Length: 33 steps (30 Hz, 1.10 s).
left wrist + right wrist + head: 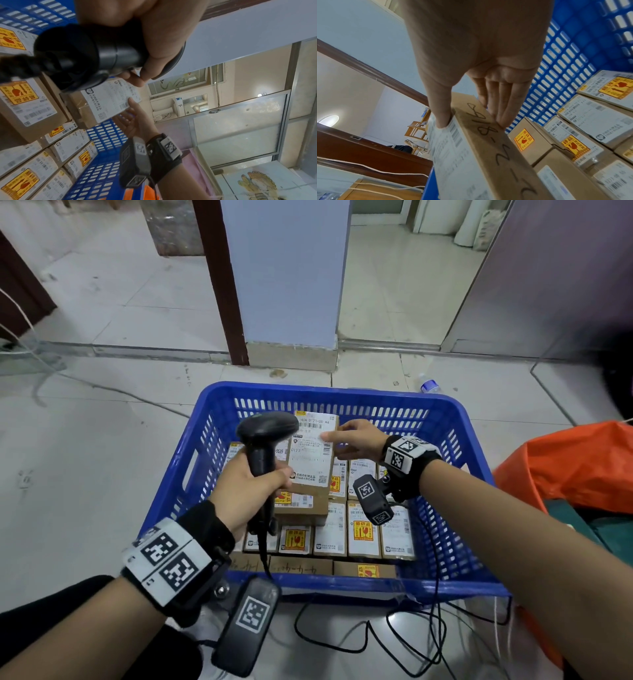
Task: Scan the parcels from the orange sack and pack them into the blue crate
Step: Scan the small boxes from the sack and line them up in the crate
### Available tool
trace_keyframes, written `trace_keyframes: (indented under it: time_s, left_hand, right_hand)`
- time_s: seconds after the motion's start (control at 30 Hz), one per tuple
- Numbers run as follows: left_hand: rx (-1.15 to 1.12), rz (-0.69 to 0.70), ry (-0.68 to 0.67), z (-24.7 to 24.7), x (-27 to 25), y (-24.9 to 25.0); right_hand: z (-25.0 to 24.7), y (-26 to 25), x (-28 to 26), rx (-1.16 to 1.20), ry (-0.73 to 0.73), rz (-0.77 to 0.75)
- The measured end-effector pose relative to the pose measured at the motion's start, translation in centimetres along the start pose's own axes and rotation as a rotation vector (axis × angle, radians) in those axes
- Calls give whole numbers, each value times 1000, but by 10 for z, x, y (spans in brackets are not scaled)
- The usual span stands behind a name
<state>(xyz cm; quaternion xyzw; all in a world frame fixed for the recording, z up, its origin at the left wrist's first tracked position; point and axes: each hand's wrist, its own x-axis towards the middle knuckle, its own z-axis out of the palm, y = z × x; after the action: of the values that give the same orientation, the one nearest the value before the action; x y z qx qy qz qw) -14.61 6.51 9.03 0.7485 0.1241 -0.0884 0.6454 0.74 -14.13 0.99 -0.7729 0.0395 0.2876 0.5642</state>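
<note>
Right hand [356, 440] pinched the parcel [313, 453] — label read "0123"; left hand [246, 491] gripped the scanner [263, 446] just beside it.

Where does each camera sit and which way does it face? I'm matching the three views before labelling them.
Head: worn high, looks forward and down at the blue crate; both forearms, left hand on the scanner, right hand on the held parcel.
Left wrist: looks along the left hand past the scanner; the right hand shows too.
Right wrist: looks along the right hand pinching the held parcel.
Shared: all show held parcel and crate.
</note>
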Motion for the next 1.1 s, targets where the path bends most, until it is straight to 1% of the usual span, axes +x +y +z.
trace_keyframes:
  time_s: [0.13,0.23,0.37,0.5,0.57,0.63,0.7,0.8,0.93,1.03,1.1]
  left_hand:
    - [-42,33,46,-29,1,2]
    - [-101,58,119,-50,1,5]
    - [-167,60,193,-69,0,6]
    - [-196,57,206,-78,0,4]
    - [-202,54,212,-81,1,2]
    - [-205,49,217,-84,2,0]
    - [-215,37,225,-88,2,-1]
    - [-238,24,235,-93,4,-3]
    - [-222,12,223,-98,7,-2]
    - [-217,1,213,-98,7,0]
    - [-217,-7,220,-97,7,-1]
  right_hand:
    - [15,13,-2,-21,-17,29]
    - [40,18,3,-125,-48,76]
    - [88,20,21,-280,-100,135]
    - [142,20,40,-309,-160,176]
    - [170,29,57,-322,-151,203]
    - [195,37,69,-330,-145,191]
    - [213,39,71,-346,-94,181]
    - [228,44,77,-376,-33,191]
    - [231,48,86,-394,4,166]
    - [234,44,90,-533,7,129]
    - [234,42,93,-628,-11,138]
